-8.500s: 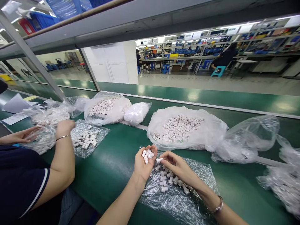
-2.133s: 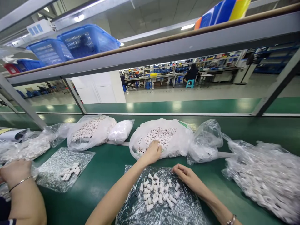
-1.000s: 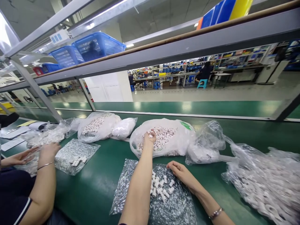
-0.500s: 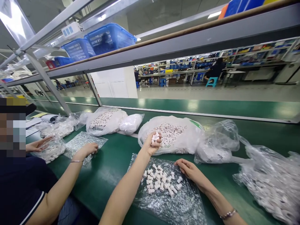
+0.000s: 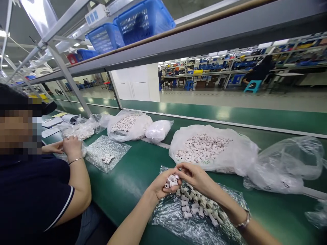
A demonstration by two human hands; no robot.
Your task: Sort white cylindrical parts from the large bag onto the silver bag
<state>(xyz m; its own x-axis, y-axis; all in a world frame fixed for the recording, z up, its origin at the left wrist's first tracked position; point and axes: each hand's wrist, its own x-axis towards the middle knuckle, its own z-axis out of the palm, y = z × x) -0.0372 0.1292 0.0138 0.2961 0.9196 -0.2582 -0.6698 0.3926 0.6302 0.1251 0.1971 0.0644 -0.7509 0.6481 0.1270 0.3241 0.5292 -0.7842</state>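
My left hand (image 5: 159, 185) is cupped over a crinkled clear plastic sheet (image 5: 176, 221) and holds a small heap of white cylindrical parts (image 5: 172, 180). My right hand (image 5: 196, 177) meets it from the right, its fingertips touching the parts in the left palm. Under both hands a loose pile of the same white parts (image 5: 198, 206) lies on the sheet. Just beyond, an open white bag (image 5: 235, 153) is full of such parts.
A co-worker in a dark shirt (image 5: 30, 200) sits at my left, hands (image 5: 68, 147) at a clear bag beside a second sheet (image 5: 107, 154). More bags (image 5: 129, 125) line the green table (image 5: 133, 173); clear bags (image 5: 283, 166) lie at right. Blue baskets (image 5: 143, 20) stand on the shelf overhead.
My left hand came back from the white bag with a handful of parts and dropped to the sheet. My right hand rose from the sheet to meet it.
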